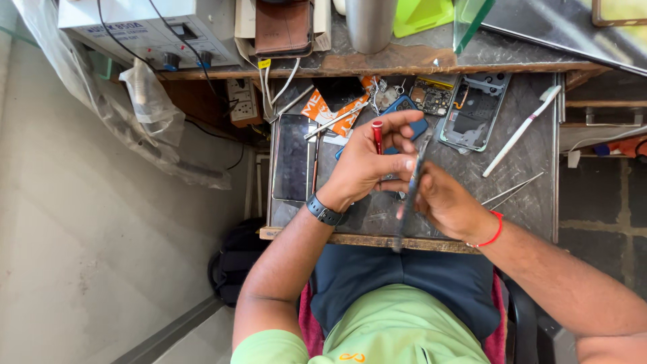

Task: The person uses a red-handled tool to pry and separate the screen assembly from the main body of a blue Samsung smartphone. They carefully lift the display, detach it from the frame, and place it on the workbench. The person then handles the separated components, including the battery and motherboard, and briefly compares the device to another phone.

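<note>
My left hand [367, 162] grips a small red-handled screwdriver [377, 135], held upright above the worktable [532, 182]. My right hand [448, 202] holds a thin dark flat part, seen edge-on [411, 195], which runs from near the left fingertips down toward the table's front edge. The two hands touch at the fingertips over the table's middle. An opened phone body [475, 111] lies beyond them at the back, with a small circuit board [431, 98] beside it.
A dark phone screen panel [293, 156] lies at the table's left. A white toothbrush [522, 129] and metal tweezers [513, 190] lie on the right. A shelf above carries a white power supply unit [151, 30], a brown wallet [283, 25] and a steel cup [369, 23]. A black bag [232, 259] sits on the floor.
</note>
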